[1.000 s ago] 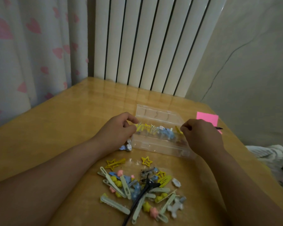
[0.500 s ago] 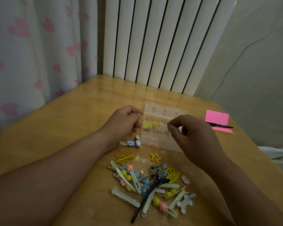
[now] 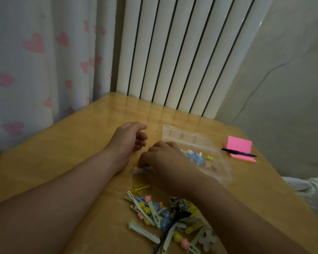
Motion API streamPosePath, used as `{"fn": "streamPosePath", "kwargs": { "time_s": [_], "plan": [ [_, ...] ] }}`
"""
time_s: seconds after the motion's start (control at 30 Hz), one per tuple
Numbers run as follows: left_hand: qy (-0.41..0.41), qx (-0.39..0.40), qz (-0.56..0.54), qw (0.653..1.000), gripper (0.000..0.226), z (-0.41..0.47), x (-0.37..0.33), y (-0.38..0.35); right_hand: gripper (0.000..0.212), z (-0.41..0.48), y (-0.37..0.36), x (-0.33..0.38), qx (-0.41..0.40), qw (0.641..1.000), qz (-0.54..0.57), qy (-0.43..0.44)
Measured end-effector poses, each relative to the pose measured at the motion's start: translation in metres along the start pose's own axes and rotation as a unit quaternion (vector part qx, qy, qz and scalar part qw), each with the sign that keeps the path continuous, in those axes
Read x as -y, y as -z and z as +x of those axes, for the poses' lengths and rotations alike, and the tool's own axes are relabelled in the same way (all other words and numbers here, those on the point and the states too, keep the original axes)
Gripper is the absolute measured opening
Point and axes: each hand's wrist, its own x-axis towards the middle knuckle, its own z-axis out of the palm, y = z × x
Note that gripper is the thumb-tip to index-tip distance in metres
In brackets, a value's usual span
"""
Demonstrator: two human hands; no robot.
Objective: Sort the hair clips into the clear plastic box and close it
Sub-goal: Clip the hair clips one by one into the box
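The clear plastic box (image 3: 225,174) lies open on the wooden table, its lid (image 3: 180,133) folded back toward the radiator. Several blue, white and yellow clips (image 3: 195,158) sit inside it. My right hand (image 3: 165,162) reaches across the box's left end, and its curled fingertips pinch a small pale clip (image 3: 141,169) lying on the table beside the box. My left hand (image 3: 129,142) hovers just left of the box with loosely curled fingers and holds nothing. A pile of loose hair clips (image 3: 154,215) lies nearer me, with a yellow star clip (image 3: 140,188) at its far edge.
A long black clip (image 3: 175,216) lies across the pile. A pink sticky-note pad (image 3: 240,146) with a black pen (image 3: 239,154) on it sits right of the box. A radiator and a heart-print curtain stand behind the table's far corner; its right edge drops off near the pad.
My right hand has moved from over the box down and left to the small pale clip beside it. My left hand has drawn back from the box's left edge.
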Motion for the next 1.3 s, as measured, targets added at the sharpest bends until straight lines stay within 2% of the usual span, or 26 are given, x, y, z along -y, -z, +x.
{"fn": "streamPosePath", "kwargs": {
  "time_s": [0.07,0.1,0.2,0.3,0.47,0.67,0.93,1.1,1.2,1.3],
  "plan": [
    [0.009,0.001,-0.025,1.0,0.023,0.001,-0.001,0.001,0.018,-0.004,0.007,-0.002,-0.08,0.99,0.109,-0.043],
    [0.01,0.002,-0.025,1.0,0.023,0.002,0.0,0.001,0.014,-0.007,0.012,-0.006,-0.125,0.973,0.177,-0.081],
    [-0.008,0.019,0.033,0.999,0.023,-0.001,0.003,0.0,0.004,-0.011,0.03,-0.029,-0.203,0.897,0.342,-0.191],
    [-0.041,0.041,0.098,0.993,0.02,-0.005,0.009,-0.004,0.003,-0.016,0.038,-0.053,-0.193,0.849,0.407,-0.275],
    [-0.054,0.048,0.123,0.99,0.017,-0.007,0.012,-0.007,0.012,-0.021,0.029,-0.072,-0.082,0.82,0.438,-0.359],
    [-0.056,0.051,0.127,0.989,0.017,-0.006,0.012,-0.006,0.018,-0.001,0.01,-0.062,0.024,0.822,0.396,-0.408],
    [-0.052,0.053,0.127,0.989,0.017,-0.004,0.013,-0.006,0.031,0.008,-0.006,-0.059,0.039,0.857,0.314,-0.406],
    [-0.073,0.004,0.096,0.993,0.017,-0.004,0.01,-0.005,0.026,-0.001,-0.014,-0.057,-0.008,0.879,0.273,-0.392],
    [-0.093,-0.058,0.05,0.993,0.018,-0.002,0.005,-0.002,0.021,-0.009,-0.014,-0.056,-0.076,0.888,0.244,-0.381],
    [-0.09,-0.098,0.03,0.991,0.018,-0.001,0.002,0.001,0.013,-0.004,-0.006,-0.044,-0.142,0.912,0.208,-0.325]
  ]
}}
